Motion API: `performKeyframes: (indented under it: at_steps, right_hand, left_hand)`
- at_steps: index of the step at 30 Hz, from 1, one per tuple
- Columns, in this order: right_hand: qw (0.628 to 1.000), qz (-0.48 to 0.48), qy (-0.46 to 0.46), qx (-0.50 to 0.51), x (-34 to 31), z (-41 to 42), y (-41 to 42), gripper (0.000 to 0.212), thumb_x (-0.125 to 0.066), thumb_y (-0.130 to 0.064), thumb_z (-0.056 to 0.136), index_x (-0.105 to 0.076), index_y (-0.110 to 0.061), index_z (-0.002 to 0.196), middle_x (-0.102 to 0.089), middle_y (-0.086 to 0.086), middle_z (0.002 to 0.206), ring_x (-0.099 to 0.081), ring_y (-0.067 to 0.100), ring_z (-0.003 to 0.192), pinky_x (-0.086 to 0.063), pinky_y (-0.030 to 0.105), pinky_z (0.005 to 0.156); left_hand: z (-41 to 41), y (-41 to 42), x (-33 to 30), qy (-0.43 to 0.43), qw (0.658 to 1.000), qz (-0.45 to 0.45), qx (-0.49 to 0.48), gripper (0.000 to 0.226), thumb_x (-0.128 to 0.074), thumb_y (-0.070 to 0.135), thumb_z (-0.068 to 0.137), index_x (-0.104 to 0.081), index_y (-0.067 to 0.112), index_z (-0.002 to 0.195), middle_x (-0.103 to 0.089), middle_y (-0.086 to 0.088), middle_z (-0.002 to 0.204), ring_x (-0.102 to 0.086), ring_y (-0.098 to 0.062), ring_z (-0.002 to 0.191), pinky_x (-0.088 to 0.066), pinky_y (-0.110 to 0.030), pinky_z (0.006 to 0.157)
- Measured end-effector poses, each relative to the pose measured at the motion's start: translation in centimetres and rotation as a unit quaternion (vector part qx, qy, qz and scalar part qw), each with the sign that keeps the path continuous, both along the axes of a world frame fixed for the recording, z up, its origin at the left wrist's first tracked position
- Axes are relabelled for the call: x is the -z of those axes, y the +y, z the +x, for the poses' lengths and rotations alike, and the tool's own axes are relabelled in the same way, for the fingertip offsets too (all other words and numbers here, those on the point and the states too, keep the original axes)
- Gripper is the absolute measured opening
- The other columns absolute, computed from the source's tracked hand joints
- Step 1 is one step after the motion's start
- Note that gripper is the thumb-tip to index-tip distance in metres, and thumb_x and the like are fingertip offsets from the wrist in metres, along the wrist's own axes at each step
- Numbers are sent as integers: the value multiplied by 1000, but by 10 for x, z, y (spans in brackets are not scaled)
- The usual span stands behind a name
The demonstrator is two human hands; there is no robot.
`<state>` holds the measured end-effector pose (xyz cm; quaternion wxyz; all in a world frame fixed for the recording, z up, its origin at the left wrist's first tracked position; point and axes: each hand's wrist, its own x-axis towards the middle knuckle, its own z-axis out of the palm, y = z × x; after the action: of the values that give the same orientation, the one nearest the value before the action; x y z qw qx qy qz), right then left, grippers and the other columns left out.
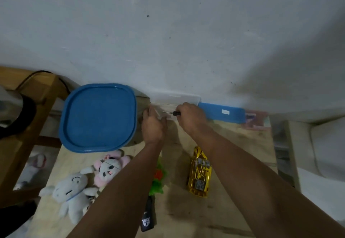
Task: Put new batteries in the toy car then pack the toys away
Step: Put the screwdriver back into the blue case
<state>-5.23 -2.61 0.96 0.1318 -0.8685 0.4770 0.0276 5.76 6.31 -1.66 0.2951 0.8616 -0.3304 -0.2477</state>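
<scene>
A gold toy car [199, 172] lies on the wooden table [233, 163], nearer to me than both hands. My right hand [190, 118] grips a small screwdriver [175, 113] by its black handle, the metal shaft pointing left over a clear plastic box [175, 98] that stands against the wall. My left hand [154, 124] holds the near left rim of that box. A white plush [71, 193] and a pink-and-white plush [110, 166] lie at the left. A green and orange toy [158, 178] is partly hidden by my left arm.
A big container with a blue lid [99, 116] stands left of my hands. A flat blue lid [222, 112] and a pinkish box [253, 120] sit along the wall at the right. A black remote [148, 217] lies near the front. A wooden frame [43, 107] borders the left.
</scene>
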Motion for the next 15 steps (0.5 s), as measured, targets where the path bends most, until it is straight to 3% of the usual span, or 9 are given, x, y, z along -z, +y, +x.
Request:
performKeyframes:
  at_steps: [9, 15]
  right_hand:
    - [1000, -10, -20, 17, -1, 2, 1, 15, -61, -28, 96, -72, -22, 104, -68, 0, 98, -61, 24, 94, -46, 37, 78]
    - [989, -71, -122, 44, -10, -12, 3, 24, -63, -28, 92, -64, -23, 116, -66, -1, 107, -60, 23, 102, -49, 40, 84]
  left_hand:
    - [2, 0, 3, -8, 1000, -9, 23, 69, -74, 37, 90, -46, 11, 148, -51, -11, 147, -56, -29, 128, -48, -39, 105]
    - [4, 0, -1, -4, 1000, -10, 23, 82, -76, 37, 90, -34, 11, 156, -46, -15, 150, -53, -33, 131, -49, -46, 107]
